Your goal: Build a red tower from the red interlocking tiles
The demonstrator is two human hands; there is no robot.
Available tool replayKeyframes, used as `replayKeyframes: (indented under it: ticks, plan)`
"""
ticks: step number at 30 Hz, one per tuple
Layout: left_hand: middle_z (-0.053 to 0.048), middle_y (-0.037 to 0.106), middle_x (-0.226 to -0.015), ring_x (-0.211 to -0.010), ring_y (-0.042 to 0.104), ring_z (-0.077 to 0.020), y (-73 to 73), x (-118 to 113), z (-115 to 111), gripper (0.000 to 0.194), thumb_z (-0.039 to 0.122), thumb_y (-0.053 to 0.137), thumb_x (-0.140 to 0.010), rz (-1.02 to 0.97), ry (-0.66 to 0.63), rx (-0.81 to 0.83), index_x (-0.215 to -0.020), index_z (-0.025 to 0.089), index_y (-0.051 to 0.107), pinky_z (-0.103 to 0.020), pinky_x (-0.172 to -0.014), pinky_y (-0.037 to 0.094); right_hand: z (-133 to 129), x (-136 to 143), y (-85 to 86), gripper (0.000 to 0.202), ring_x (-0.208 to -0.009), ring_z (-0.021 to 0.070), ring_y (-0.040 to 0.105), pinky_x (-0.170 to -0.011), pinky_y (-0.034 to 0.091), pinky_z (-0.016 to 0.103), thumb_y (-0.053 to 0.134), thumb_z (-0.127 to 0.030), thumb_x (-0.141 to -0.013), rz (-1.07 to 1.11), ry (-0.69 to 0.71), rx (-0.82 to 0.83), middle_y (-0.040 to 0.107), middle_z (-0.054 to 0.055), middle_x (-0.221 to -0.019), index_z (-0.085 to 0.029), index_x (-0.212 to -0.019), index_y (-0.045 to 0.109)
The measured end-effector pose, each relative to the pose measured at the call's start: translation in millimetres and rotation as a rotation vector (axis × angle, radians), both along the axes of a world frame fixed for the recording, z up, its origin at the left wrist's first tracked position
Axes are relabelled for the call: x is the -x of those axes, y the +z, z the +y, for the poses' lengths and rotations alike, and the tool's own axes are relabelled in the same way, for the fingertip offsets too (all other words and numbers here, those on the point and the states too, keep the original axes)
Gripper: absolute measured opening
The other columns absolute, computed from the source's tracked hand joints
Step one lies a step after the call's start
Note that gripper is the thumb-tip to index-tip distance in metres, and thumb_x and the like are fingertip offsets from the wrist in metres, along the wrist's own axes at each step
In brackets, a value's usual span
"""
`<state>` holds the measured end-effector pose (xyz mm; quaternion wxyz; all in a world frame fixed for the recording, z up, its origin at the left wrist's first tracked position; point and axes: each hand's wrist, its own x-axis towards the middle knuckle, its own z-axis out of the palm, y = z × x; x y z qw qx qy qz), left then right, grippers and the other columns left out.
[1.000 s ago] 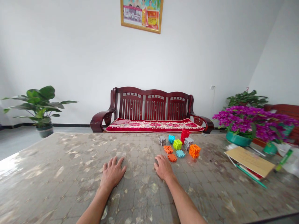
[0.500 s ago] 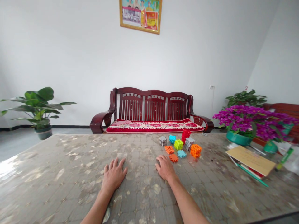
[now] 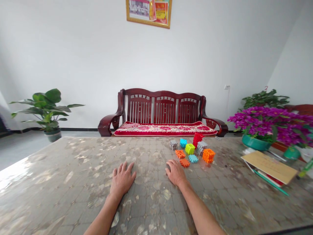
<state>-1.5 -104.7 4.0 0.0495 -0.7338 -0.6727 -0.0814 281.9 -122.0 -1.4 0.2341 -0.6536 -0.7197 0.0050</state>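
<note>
My left hand (image 3: 122, 179) lies palm down on the patterned tabletop (image 3: 80, 192), fingers spread and holding nothing. My right hand (image 3: 176, 172) also rests on the table, fingers loosely extended, just left of a flat dark-orange notched tile (image 3: 184, 163). Beyond it lie an orange piece (image 3: 180, 154) and a light-blue notched tile (image 3: 193, 158). Farther back stand stacks of notched pieces: a yellow-green stack (image 3: 190, 148), an orange stack (image 3: 208, 156), a red stack (image 3: 198, 139), a blue stack (image 3: 183, 143), a grey stack (image 3: 173, 145) and a second grey stack (image 3: 201, 147).
On the right lie a brown envelope (image 3: 270, 165) and a green pen (image 3: 271, 182), near purple flowers (image 3: 262, 120) in a teal pot (image 3: 255, 142). Behind the table stands a wooden bench (image 3: 163, 107) with a red cushion (image 3: 166, 129). A potted plant (image 3: 49, 107) is at left.
The whole view has shifted slightly, so the scene sits a little to the right and higher. Both hands stay resting on the table, and the pieces keep their arrangement.
</note>
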Motion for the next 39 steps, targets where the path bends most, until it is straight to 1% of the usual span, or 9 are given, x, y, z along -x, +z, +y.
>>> replayKeyframes:
  ticks: [20,22,25,27,29,31,33,36,39]
  plan:
    - [-0.012,0.046,-0.151,-0.14,0.038,-0.03,-1.7,1.2,0.6,0.052,0.041,0.039,-0.093,0.018,0.003,0.007,-0.142,0.026,0.05,-0.05,-0.114,0.024,-3.7,1.8,-1.7,0.031,-0.118,0.0228,0.054,-0.105,0.038,0.033,0.052,-0.025,-0.088,0.002,0.021,0.011,0.064,0.008,-0.125,-0.021,-0.116,0.066]
    - [-0.012,0.045,-0.151,-0.14,0.038,-0.0303,-2.9,1.5,0.8,0.053,0.04,0.038,-0.094,0.034,0.004,0.013,-0.143,0.026,0.049,-0.05,-0.114,0.024,-4.3,-1.9,-3.4,0.031,-0.116,0.0216,0.055,-0.105,0.039,0.034,0.048,-0.021,-0.089,0.053,0.043,-0.049,0.065,0.007,-0.123,-0.022,-0.114,0.067]
    - [-0.012,0.045,-0.152,-0.141,0.037,-0.0306,-5.1,2.5,2.4,0.053,0.04,0.038,-0.093,0.043,0.012,0.031,-0.144,0.027,0.049,-0.05,-0.114,0.024,2.1,-17.2,-4.0,0.036,-0.116,0.0208,0.055,-0.106,0.039,0.037,0.04,-0.018,-0.091,0.151,0.026,-0.236,0.065,0.008,-0.119,-0.023,-0.115,0.065]
    - [-0.012,0.046,-0.151,-0.141,0.037,-0.031,-5.4,3.1,4.6,0.054,0.04,0.039,-0.093,0.042,0.015,0.045,-0.144,0.027,0.049,-0.051,-0.114,0.024,13.5,-32.9,-3.9,0.039,-0.117,0.0227,0.053,-0.107,0.038,0.041,0.036,-0.019,-0.091,0.201,-0.064,-0.359,0.063,0.01,-0.12,-0.022,-0.12,0.062]
    - [-0.013,0.046,-0.151,-0.141,0.038,-0.0318,-3.2,2.2,7.9,0.054,0.04,0.04,-0.092,0.033,0.017,0.072,-0.143,0.026,0.05,-0.052,-0.113,0.025,28.8,-48.8,-4.3,0.043,-0.12,0.0254,0.05,-0.107,0.038,0.045,0.035,-0.02,-0.09,0.205,-0.191,-0.415,0.061,0.013,-0.124,-0.018,-0.128,0.056]
    - [-0.014,0.046,-0.15,-0.14,0.038,-0.0332,1.2,-1.7,11.8,0.055,0.041,0.041,-0.09,0.018,0.03,0.118,-0.143,0.026,0.05,-0.053,-0.11,0.028,44.3,-60.8,-5.4,0.047,-0.123,0.0274,0.049,-0.106,0.037,0.047,0.036,-0.02,-0.089,0.152,-0.296,-0.376,0.058,0.016,-0.129,-0.016,-0.134,0.05]
    - [-0.015,0.045,-0.151,-0.141,0.037,-0.034,5.9,-9.4,15.6,0.058,0.041,0.042,-0.089,-0.003,0.032,0.161,-0.144,0.025,0.048,-0.054,-0.109,0.029,55.9,-66.7,-6.6,0.048,-0.122,0.0284,0.051,-0.104,0.039,0.044,0.038,-0.021,-0.089,0.084,-0.355,-0.254,0.059,0.018,-0.129,-0.014,-0.135,0.05]
    - [-0.014,0.043,-0.153,-0.143,0.034,-0.0343,10.0,-26.6,20.3,0.063,0.04,0.044,-0.086,-0.056,-0.034,0.181,-0.146,0.023,0.045,-0.055,-0.112,0.026,62.4,-63.6,-6.8,0.044,-0.114,0.0293,0.057,-0.098,0.042,0.04,0.044,-0.024,-0.09,0.001,-0.373,-0.071,0.062,0.019,-0.123,-0.014,-0.131,0.055]
    - [-0.013,0.041,-0.155,-0.145,0.031,-0.0328,10.4,-46.5,24.1,0.071,0.039,0.049,-0.081,-0.151,-0.147,0.191,-0.15,0.022,0.04,-0.053,-0.116,0.021,59.2,-47.1,-5.8,0.043,-0.113,0.0286,0.059,-0.097,0.043,0.039,0.049,-0.023,-0.088,-0.007,-0.359,-0.037,0.063,0.017,-0.123,-0.018,-0.13,0.056]
